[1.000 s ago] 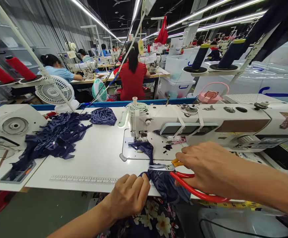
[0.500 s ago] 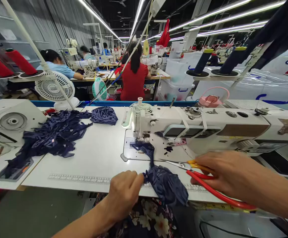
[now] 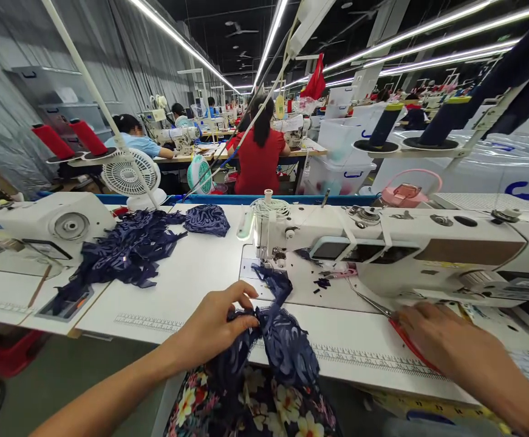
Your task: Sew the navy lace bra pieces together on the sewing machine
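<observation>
My left hand (image 3: 212, 325) pinches a piece of navy patterned fabric (image 3: 286, 349) at the table's front edge; the cloth trails up to the needle of the white sewing machine (image 3: 382, 243) and hangs down over my flowered lap. My right hand (image 3: 432, 337) rests on the table to the right, lying on red-handled scissors (image 3: 405, 340) whose blades point toward the machine.
A heap of navy fabric pieces (image 3: 127, 252) lies at the left of the white table (image 3: 191, 285), beside another machine (image 3: 54, 224) and a small fan (image 3: 127, 176). Thread cones stand on racks. Other workers sit at benches behind, one in a red shirt (image 3: 259, 161).
My right hand has carried the scissors away from the fabric to the right and lowered them onto the table. My left hand has pulled the fabric slightly left and toward me.
</observation>
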`<state>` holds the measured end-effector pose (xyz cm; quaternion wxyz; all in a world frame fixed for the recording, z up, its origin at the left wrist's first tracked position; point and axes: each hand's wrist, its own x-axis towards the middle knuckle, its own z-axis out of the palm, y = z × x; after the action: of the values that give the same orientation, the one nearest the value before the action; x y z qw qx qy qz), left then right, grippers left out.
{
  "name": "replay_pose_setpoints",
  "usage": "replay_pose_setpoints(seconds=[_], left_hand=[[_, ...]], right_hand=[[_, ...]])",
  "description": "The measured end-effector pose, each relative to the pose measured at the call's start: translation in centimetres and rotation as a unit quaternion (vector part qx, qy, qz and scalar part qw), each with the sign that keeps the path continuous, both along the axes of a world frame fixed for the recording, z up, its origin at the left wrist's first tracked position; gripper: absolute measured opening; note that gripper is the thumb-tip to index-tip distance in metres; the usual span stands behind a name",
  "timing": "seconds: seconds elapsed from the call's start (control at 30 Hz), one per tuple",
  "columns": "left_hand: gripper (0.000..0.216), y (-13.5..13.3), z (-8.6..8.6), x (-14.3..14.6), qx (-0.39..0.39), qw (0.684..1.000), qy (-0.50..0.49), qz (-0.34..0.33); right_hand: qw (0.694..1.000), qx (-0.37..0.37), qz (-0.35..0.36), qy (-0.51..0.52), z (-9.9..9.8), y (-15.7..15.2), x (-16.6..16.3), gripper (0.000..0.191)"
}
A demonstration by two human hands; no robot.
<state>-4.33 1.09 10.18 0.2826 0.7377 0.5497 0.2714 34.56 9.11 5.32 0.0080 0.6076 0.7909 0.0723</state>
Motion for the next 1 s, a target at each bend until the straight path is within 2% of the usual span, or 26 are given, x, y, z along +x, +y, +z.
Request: replay_pose_setpoints(seconds=[0.07, 0.17, 0.2, 0.27, 0.33, 0.4, 0.47, 0.53, 0.6, 0.67, 0.77, 0.8, 0.9, 1.0], left_hand=[[0.024, -0.4, 1.2, 0.2, 0.094, 0.991, 0.085, -0.049], [0.032, -0.8, 3.1, 0.0, 0.231, 0.941, 0.224, -0.107], [0.035, -0.9, 3.6, -0.3, 0.275, 0.92, 0.26, -0.105], [0.037, -1.1, 3.9, -1.2, 0.364, 0.88, 0.3, -0.062], [0.031, -1.3, 3.0, -2.5, 0.417, 0.868, 0.27, 0.007], [0.022, -1.5, 1.2, -3.8, 0.396, 0.9, 0.164, 0.079], [0.017, -1.7, -1.0, -4.7, 0.32, 0.937, 0.034, 0.136], [0.015, -1.9, -2.9, -5.1, 0.24, 0.955, -0.059, 0.164], [0.014, -2.0, -3.9, -5.0, 0.175, 0.964, -0.115, 0.165], [0.012, -2.0, -4.1, -4.9, 0.115, 0.968, -0.157, 0.159], [0.012, -1.9, -3.5, -4.7, 0.026, 0.97, -0.2, 0.137], [0.013, -1.9, -3.3, -4.7, 0.011, 0.971, -0.204, 0.127], [0.022, -1.9, -3.0, -4.3, 0.034, 0.977, -0.177, 0.111], [0.012, -1.7, -3.3, -3.8, 0.049, 0.979, -0.148, 0.134]], right_hand=[[0.982, 0.002, 0.106, 0.157, 1.1, -1.3, -4.3, 0.026], [0.892, -0.083, 0.256, 0.364, 2.8, -3.4, -12.0, 0.049], [0.868, -0.085, 0.28, 0.401, 3.1, -4.1, -14.4, 0.046], [0.841, -0.009, 0.309, 0.444, 3.4, -5.4, -18.4, 0.017], [0.826, 0.064, 0.352, 0.435, 3.1, -6.7, -21.1, 0.013], [0.803, 0.047, 0.438, 0.402, 2.6, -7.5, -22.4, 0.018], [0.782, -0.003, 0.486, 0.392, 2.1, -7.6, -22.9, 0.021], [0.79, -0.003, 0.451, 0.416, 2.0, -6.8, -23.1, 0.021], [0.81, 0.011, 0.385, 0.441, 2.2, -5.3, -23.4, 0.028], [0.819, -0.04, 0.357, 0.447, 2.5, -4.0, -23.9, 0.029], [0.822, -0.155, 0.32, 0.445, 2.3, -3.0, -24.8, 0.011], [0.823, -0.168, 0.307, 0.448, 2.1, -3.0, -25.0, 0.012], [0.822, -0.153, 0.29, 0.466, 1.5, -3.1, -25.2, 0.014], [0.816, -0.172, 0.291, 0.469, 1.6, -2.9, -24.7, 0.015]])
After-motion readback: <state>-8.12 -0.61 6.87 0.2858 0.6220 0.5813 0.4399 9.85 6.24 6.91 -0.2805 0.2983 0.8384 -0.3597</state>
